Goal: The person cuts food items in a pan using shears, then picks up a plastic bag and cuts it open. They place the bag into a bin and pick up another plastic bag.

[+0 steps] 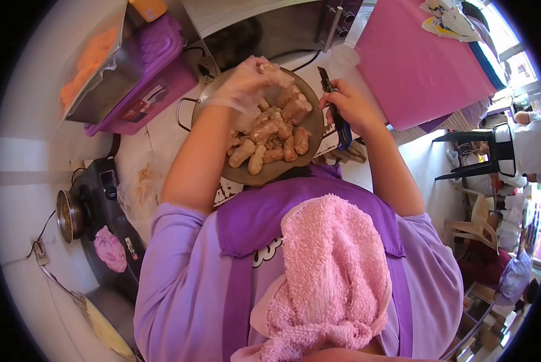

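Observation:
A round metal pan point(240, 172) holds several lumpy, pale brown food pieces point(270, 130). Above its far side, my left hand point(244, 81), in a clear plastic glove, is closed on one food piece point(277, 76). Bare of any glove, my right hand point(352, 107) is at the pan's right edge, its fingers wrapped round a black cutter-like tool point(334, 104) with a blue end. The tool's tip points away from me. A handle of the pan sticks out on its left side.
Beyond the pan stands an oven-like appliance point(264, 39). Purple bin point(162, 90) and a tray of orange food point(89, 66) are at left, a pink surface point(424, 66) at right. A black stove point(110, 211) is at lower left; a black stool point(493, 151) stands at far right.

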Demonstrator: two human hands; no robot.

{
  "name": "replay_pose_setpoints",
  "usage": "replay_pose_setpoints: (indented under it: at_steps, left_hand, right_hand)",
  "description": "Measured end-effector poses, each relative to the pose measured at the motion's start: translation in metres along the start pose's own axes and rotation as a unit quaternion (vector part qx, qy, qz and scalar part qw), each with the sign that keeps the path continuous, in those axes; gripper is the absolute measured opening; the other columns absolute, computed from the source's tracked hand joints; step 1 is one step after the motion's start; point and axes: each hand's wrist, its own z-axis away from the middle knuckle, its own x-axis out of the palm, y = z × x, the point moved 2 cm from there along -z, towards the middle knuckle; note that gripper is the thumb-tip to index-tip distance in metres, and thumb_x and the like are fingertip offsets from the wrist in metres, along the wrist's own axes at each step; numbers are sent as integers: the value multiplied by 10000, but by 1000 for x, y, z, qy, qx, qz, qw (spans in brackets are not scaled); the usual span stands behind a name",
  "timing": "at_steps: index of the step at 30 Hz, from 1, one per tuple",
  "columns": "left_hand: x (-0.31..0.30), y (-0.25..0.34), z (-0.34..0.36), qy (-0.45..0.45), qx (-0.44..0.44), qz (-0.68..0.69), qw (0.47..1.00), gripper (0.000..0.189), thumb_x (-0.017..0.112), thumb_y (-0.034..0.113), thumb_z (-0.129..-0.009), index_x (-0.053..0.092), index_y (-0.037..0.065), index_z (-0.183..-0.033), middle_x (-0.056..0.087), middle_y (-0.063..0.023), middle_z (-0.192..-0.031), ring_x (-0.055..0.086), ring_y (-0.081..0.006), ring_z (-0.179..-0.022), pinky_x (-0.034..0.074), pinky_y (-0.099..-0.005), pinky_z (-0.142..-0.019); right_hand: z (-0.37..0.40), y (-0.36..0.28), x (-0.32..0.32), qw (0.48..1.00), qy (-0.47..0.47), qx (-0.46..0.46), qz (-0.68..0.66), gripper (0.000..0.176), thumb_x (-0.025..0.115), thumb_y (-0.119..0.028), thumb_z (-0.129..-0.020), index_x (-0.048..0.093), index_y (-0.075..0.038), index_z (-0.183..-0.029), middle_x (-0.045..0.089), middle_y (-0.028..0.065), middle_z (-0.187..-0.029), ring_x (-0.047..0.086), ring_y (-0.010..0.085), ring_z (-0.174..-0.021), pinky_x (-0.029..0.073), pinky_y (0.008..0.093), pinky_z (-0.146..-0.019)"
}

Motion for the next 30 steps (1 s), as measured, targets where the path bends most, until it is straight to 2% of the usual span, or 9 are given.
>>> replay_pose_setpoints:
  at_steps: [2, 3, 5, 9, 11, 15, 17, 21, 30]
  left_hand:
    - [1, 1, 11, -55, 3, 236, 970, 368, 633, 81, -792, 441, -13, -1092, 548, -108, -1055, 551, -217, -970, 451, -346, -873]
    - [5, -1, 14, -52, 6, 236, 970, 368, 633, 81, -792, 441, -13, -1092, 548, -108, -1055, 551, -217, -970, 451, -346, -873]
    - [14, -8, 19, 61, -19, 465, 883, 351, 590, 189, -840, 455, -22, -1086, 551, -130, -1051, 543, -244, -1005, 437, -366, -911]
    - [28, 0, 45, 74, -46, 514, 854, 402, 514, 303, -883, 454, -39, -1087, 555, -148, -1043, 536, -249, -1019, 438, -366, -897]
    - [29, -8, 46, 74, -130, 590, 794, 452, 472, 412, -884, 468, -9, -1049, 559, -132, -969, 556, -238, -912, 481, -333, -769]
    - [29, -17, 44, 126, -164, 565, 799, 440, 508, 445, -857, 474, 33, -1007, 540, -96, -876, 539, -216, -759, 471, -283, -609]
    - [29, -19, 44, 158, -119, 481, 854, 416, 524, 463, -844, 475, 75, -986, 509, -73, -807, 495, -185, -652, 430, -254, -510]
    - [25, -32, 41, 135, -81, 425, 891, 392, 506, 460, -856, 472, 103, -1014, 518, -68, -801, 501, -172, -635, 425, -252, -501]
    - [33, -25, 49, 158, -69, 313, 934, 367, 484, 458, -876, 530, 108, -976, 557, -22, -783, 534, -135, -655, 452, -278, -581]
  right_hand:
    - [-3, 1, 8, 1000, -8, -14, 6, 215, 512, -156, -837, 464, -14, -991, 537, 37, -718, 506, 115, -507, 409, 244, -506]
    - [-4, 1, 12, 1000, -11, -15, 8, 215, 512, -156, -837, 464, -14, -991, 537, 37, -718, 506, 115, -507, 409, 244, -506]
    - [-7, -1, 22, 996, -50, -51, 53, 167, 460, -176, -890, 476, -50, -998, 534, 32, -778, 512, 101, -547, 412, 225, -504]
    - [-14, 4, 39, 996, -57, -44, 53, 202, 491, -204, -887, 487, -25, -982, 550, 43, -719, 545, 120, -550, 437, 258, -525]
    - [-13, 3, 47, 991, -46, -53, 116, 208, 476, -210, -896, 497, -16, -967, 553, 59, -697, 583, 135, -579, 459, 279, -533]
    - [-19, 9, 56, 984, -61, -88, 144, 235, 458, -223, -906, 492, 7, -938, 557, 82, -660, 602, 157, -564, 473, 294, -517]
    - [-14, -2, 62, 971, -57, -72, 221, 268, 442, -231, -909, 485, 33, -906, 566, 112, -628, 607, 189, -536, 475, 304, -495]
    - [-17, -13, 69, 960, -45, -54, 273, 243, 408, -228, -925, 453, 1, -858, 530, 66, -595, 578, 171, -463, 455, 290, -423]
    - [-34, -24, 81, 928, -57, -42, 366, 275, 387, -228, -915, 455, 25, -831, 546, 120, -591, 567, 201, -432, 456, 331, -425]
